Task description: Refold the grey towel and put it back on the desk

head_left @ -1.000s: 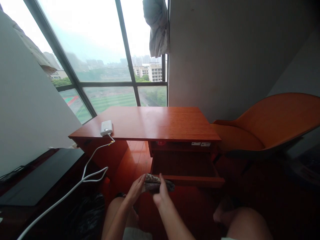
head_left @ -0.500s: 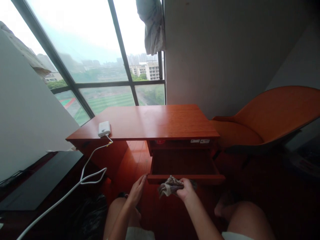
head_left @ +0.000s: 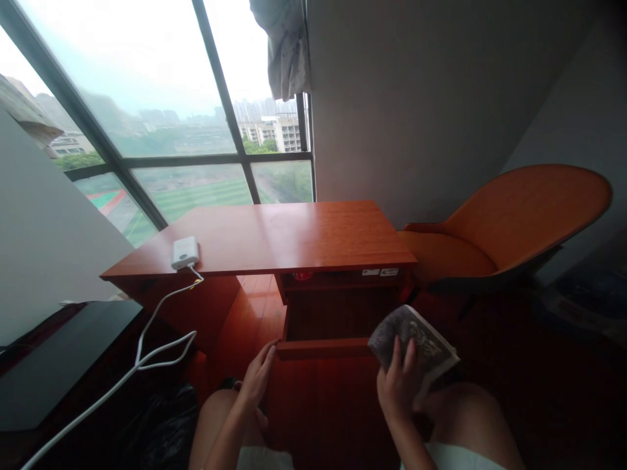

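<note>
My right hand (head_left: 399, 378) is closed on a folded grey-brown patterned cloth (head_left: 431, 349) with a pale border. It holds the cloth by the right end of the pulled-out drawer's front (head_left: 323, 349), covering that corner. At the drawer's left front corner is my left hand (head_left: 259, 375), its fingers together and gripping the edge. The drawer slides out from under a reddish-brown wooden desk (head_left: 294, 235); its dark inside shows no contents that I can make out.
A white power bank (head_left: 185, 252) lies on the desk's left side, with a white cable (head_left: 112, 382) running down to the lower left. An orange chair (head_left: 529, 222) stands right of the desk. A black plastic bag (head_left: 161, 424) sits low at left, beside a dark flat surface (head_left: 63, 365).
My right hand has moved right with the cloth, from the drawer front's middle to its right end, and the cloth now shows broader. My left hand stays at the drawer's corner. The view has shifted slightly.
</note>
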Tool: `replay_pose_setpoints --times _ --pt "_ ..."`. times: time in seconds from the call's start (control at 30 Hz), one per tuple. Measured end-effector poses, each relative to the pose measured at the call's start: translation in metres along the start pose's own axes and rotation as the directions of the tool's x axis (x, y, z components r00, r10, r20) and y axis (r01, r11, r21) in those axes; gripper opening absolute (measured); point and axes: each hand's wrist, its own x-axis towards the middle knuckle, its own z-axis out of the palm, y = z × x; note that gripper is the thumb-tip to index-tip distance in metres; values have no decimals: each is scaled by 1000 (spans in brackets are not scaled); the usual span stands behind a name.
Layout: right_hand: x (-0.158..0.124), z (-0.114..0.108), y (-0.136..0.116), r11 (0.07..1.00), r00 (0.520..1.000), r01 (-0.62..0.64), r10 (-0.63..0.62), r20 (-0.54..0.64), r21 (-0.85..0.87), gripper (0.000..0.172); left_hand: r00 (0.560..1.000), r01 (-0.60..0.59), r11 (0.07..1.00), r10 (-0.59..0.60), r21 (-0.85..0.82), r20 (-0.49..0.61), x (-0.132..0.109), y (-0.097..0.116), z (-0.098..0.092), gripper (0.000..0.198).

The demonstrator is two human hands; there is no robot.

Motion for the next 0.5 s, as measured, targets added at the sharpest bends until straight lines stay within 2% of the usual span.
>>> replay_pose_setpoints --times 0.07,0.2,0.3,0.4,0.5 --pt "-6 0 -10 972 975 209 -199 97 -108 60 1000 10 1000 -10 -3 -8 2 -1 1 51" --pt "-17 9 -47 916 875 398 -363 320 -50 67 999 34 998 -34 -54 7 5 -6 2 53" --pt "-34 25 -91 881 738 458 -453 499 122 76 998 63 985 -61 -161 19 6 -15 -1 53" --pt "-54 42 -136 837 588 463 -535 607 290 71 990 139 968 -136 -210 30 4 -26 -7 51" --pt "-65 51 -164 801 499 456 -591 634 388 62 978 191 961 -204 -202 -44 0 -33 -12 44"
